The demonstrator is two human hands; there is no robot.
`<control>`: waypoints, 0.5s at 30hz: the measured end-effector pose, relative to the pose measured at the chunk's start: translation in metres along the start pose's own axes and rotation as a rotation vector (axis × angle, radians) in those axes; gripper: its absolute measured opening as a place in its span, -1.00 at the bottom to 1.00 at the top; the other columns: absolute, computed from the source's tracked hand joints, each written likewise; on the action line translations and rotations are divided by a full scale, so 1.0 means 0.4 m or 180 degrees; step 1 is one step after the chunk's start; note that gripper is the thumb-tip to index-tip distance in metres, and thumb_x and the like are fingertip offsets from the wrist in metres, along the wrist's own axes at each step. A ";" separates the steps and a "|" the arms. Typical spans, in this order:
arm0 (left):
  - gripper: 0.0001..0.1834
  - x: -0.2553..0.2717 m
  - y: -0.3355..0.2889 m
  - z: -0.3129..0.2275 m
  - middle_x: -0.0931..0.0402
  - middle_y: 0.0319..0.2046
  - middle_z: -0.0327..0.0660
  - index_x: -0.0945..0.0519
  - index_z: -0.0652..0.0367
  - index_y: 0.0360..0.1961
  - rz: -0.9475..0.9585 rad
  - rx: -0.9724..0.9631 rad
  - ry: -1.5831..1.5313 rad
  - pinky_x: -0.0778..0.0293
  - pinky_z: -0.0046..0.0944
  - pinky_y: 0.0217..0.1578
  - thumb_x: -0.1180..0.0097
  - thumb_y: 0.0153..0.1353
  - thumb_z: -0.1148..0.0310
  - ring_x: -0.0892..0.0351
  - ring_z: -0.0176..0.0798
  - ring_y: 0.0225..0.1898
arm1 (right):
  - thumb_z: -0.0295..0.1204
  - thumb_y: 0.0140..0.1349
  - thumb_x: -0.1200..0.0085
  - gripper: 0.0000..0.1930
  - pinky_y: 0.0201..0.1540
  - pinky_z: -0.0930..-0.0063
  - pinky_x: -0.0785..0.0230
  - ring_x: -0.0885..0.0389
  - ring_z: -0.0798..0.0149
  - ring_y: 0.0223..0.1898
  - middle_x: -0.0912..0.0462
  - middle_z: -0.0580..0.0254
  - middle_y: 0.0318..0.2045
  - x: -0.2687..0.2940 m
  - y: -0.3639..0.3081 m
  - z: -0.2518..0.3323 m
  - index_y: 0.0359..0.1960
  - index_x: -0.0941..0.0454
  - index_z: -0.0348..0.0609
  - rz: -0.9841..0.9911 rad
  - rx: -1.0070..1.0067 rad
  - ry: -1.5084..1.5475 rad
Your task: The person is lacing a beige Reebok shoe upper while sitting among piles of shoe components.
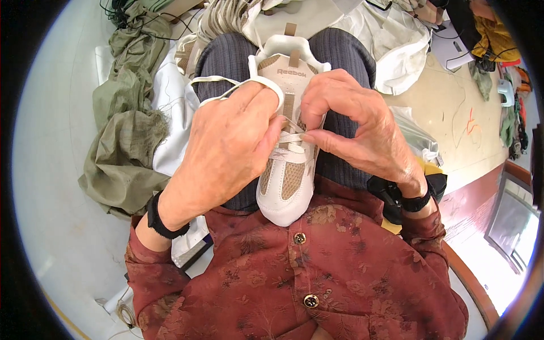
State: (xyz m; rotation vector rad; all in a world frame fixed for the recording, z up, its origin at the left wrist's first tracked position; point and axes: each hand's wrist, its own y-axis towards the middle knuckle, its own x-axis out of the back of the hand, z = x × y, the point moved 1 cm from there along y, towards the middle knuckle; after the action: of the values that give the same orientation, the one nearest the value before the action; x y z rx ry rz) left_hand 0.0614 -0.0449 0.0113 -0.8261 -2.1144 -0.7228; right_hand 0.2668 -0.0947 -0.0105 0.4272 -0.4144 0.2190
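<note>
A white and beige sneaker [285,195] rests on my lap with its toe toward me and its tongue standing up at the far end. White shoelace [291,137] crosses the lower eyelets. My left hand [232,136] is closed at the left side of the lacing, with a loop of the flat white lace running over its fingers and off to the left. On the right side my right hand [345,122] has thumb and forefinger bent close to the lace at the eyelets. A thin stretch of lace runs between the two hands; the right fingertips appear to pinch it.
Olive green cloth [127,144] lies in a heap on the left, beside white fabric [168,122]. A bundle of pale laces [224,17] sits beyond my knees. At the right are a beige tabletop [453,133], white cloth [399,56] and a clear plastic bag [416,133].
</note>
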 end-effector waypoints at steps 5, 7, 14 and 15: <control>-0.77 -0.007 -0.013 0.013 -0.35 -0.50 -0.07 -0.38 0.30 -0.42 -0.0271 0.0041 0.0060 -0.30 -0.08 -0.49 -0.26 0.08 0.60 -0.36 0.03 -0.55 | -0.66 0.01 -0.25 -0.82 0.02 0.28 -0.38 -0.52 0.07 -0.20 -0.55 0.21 -0.39 0.005 0.005 0.001 -0.38 -0.51 -0.24 0.0107 -0.0006 0.0084; -0.78 -0.002 -0.021 0.015 -0.31 -0.53 -0.15 -0.39 0.29 -0.42 -0.0193 0.0251 -0.0186 -0.27 -0.13 -0.52 -0.25 0.13 0.57 -0.35 -0.19 -0.59 | -0.66 0.03 -0.24 -0.84 0.01 0.30 -0.39 -0.52 0.11 -0.19 -0.56 0.22 -0.38 0.003 0.002 0.003 -0.37 -0.53 -0.25 0.0065 -0.0072 0.0085; -0.76 0.030 -0.018 0.048 -0.30 -0.55 -0.40 -0.45 0.24 -0.41 0.0297 0.0666 -0.1342 -0.20 -0.39 -0.61 -0.18 0.35 0.35 -0.28 -0.53 -0.60 | -0.66 0.09 -0.21 -0.88 0.02 0.32 -0.39 -0.53 0.17 -0.16 -0.60 0.23 -0.32 0.004 -0.002 0.013 -0.33 -0.57 -0.26 0.0043 -0.0292 0.0290; -0.76 0.041 -0.007 0.038 -0.34 -0.53 -0.40 -0.48 0.24 -0.38 0.0604 0.1122 -0.1852 -0.19 -0.45 -0.63 -0.16 0.38 0.33 -0.27 -0.55 -0.62 | -0.65 0.10 -0.21 -0.88 0.03 0.32 -0.39 -0.53 0.18 -0.15 -0.62 0.23 -0.30 0.007 -0.003 0.013 -0.32 -0.58 -0.25 0.0055 -0.0343 0.0345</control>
State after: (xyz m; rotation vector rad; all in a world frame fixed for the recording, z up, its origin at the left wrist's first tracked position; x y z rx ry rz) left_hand 0.0443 -0.0308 0.0153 -1.1078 -2.5169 0.0113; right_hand 0.2680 -0.0977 -0.0054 0.3044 -0.3220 0.2342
